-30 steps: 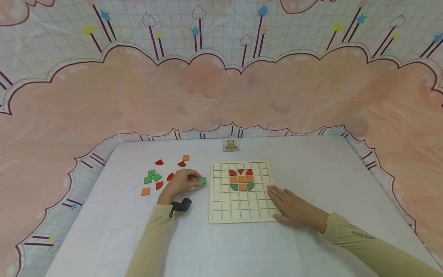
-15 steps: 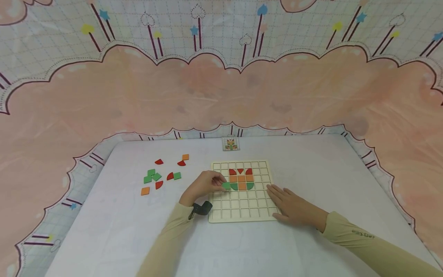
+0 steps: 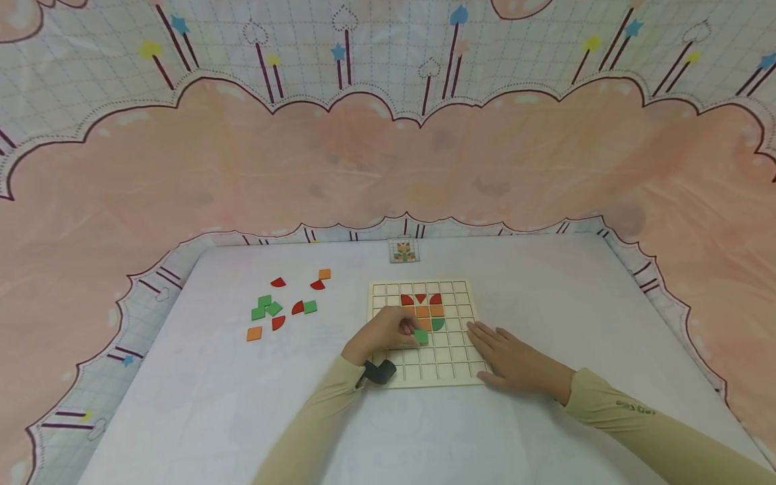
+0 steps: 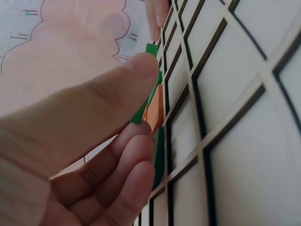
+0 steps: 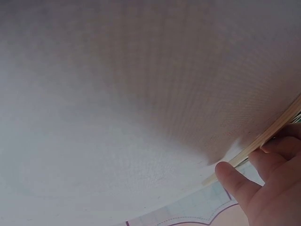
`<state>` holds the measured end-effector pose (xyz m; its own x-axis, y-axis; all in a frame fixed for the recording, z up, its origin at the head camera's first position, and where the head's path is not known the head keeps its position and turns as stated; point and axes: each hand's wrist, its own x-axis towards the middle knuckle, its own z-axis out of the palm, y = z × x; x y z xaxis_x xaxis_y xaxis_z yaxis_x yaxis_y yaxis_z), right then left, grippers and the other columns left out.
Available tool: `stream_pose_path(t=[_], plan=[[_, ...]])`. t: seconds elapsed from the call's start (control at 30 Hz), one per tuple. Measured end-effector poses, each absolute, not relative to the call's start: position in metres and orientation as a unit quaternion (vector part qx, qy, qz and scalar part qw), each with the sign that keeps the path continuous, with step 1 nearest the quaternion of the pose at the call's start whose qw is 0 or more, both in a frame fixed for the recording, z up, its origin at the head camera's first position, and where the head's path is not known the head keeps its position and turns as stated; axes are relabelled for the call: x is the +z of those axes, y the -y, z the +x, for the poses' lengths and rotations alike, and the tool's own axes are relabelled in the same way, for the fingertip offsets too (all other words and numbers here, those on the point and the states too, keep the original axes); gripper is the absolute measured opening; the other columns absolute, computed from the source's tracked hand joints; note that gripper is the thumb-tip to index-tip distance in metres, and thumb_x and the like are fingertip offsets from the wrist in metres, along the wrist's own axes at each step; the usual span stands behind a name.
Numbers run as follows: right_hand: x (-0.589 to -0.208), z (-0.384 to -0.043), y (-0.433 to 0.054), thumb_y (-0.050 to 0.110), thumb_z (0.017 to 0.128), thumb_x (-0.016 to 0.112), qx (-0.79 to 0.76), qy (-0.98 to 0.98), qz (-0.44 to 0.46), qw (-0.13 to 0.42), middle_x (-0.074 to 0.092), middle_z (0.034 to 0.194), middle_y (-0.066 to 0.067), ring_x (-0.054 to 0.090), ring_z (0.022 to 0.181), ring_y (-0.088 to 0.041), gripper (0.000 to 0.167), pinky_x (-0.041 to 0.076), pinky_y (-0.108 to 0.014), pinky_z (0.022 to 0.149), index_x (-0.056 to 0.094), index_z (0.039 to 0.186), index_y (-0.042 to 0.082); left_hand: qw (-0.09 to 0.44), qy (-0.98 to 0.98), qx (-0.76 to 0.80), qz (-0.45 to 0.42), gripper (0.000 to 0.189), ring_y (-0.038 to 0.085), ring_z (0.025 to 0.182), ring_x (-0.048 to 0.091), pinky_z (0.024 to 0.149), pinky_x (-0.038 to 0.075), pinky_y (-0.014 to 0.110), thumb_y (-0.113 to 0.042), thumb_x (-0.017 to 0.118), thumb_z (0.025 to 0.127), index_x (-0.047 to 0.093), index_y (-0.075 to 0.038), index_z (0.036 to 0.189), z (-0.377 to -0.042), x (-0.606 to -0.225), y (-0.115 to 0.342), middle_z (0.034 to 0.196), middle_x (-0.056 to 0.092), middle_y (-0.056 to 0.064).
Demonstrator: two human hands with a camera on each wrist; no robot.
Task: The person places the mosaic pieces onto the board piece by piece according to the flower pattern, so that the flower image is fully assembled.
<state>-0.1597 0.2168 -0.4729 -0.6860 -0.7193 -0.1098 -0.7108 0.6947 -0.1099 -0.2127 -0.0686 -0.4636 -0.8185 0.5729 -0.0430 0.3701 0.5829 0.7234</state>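
My left hand (image 3: 383, 331) pinches a green square tile (image 3: 421, 337) between thumb and fingers, over the wooden grid board (image 3: 455, 369). In the head view the tile is just below the orange squares (image 3: 422, 312) set in the board. The left wrist view shows the thumb lying across the held tile (image 4: 151, 49), close to the board's surface. Red pieces (image 3: 435, 299) form the row above, and a green rounded piece (image 3: 438, 325) sits at lower right of the pattern. My right hand (image 3: 515, 364) rests with straight fingers on the board's right edge.
Loose green squares (image 3: 273, 308), red quarter-circle pieces (image 3: 278, 323) and orange squares (image 3: 254, 334) lie on the white table (image 3: 182, 404) left of the board. A small pattern card (image 3: 403, 250) lies behind the board.
My left hand has carried the green square rightward from the table beside the board to over its middle, now covering the left green rounded piece. My right hand stays in place.
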Motion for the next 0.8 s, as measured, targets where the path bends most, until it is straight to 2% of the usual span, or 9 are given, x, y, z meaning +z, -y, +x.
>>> stream_pose_path(t=[0.27, 0.53, 0.8], plan=[[-0.471, -0.158, -0.217, 0.036, 0.093, 0.053, -0.051, -0.914, -0.401, 0.045, 0.031, 0.15, -0.021, 0.032, 0.138, -0.037, 0.068, 0.035, -0.055, 0.104, 0.032, 0.142, -0.006, 0.14, -0.88, 0.362, 0.272, 0.023, 0.005, 0.072, 0.053, 0.068, 0.046, 0.016, -0.012, 0.08, 0.073, 0.068, -0.004, 0.091, -0.215, -0.472, 0.063, 0.083, 0.065, 0.003], [-0.469, -0.158, -0.215, 0.039, 0.094, 0.05, -0.041, -0.919, -0.385, 0.076, 0.026, 0.153, -0.018, 0.026, 0.141, -0.035, 0.07, 0.031, -0.053, 0.109, 0.028, 0.145, -0.003, 0.128, -0.884, 0.358, 0.273, 0.023, 0.006, 0.073, 0.052, 0.069, 0.046, 0.018, -0.014, 0.081, 0.071, 0.068, -0.006, 0.089, -0.213, -0.475, 0.058, 0.082, 0.065, 0.0], [-0.473, -0.16, -0.216, 0.041, 0.094, 0.048, -0.028, -0.92, -0.382, 0.083, 0.024, 0.154, -0.016, 0.025, 0.142, -0.033, 0.071, 0.03, -0.052, 0.11, 0.026, 0.146, -0.002, 0.124, -0.885, 0.361, 0.266, 0.02, 0.007, 0.072, 0.052, 0.068, 0.046, 0.019, -0.012, 0.08, 0.072, 0.069, -0.007, 0.088, -0.212, -0.473, 0.061, 0.079, 0.063, 0.0]])
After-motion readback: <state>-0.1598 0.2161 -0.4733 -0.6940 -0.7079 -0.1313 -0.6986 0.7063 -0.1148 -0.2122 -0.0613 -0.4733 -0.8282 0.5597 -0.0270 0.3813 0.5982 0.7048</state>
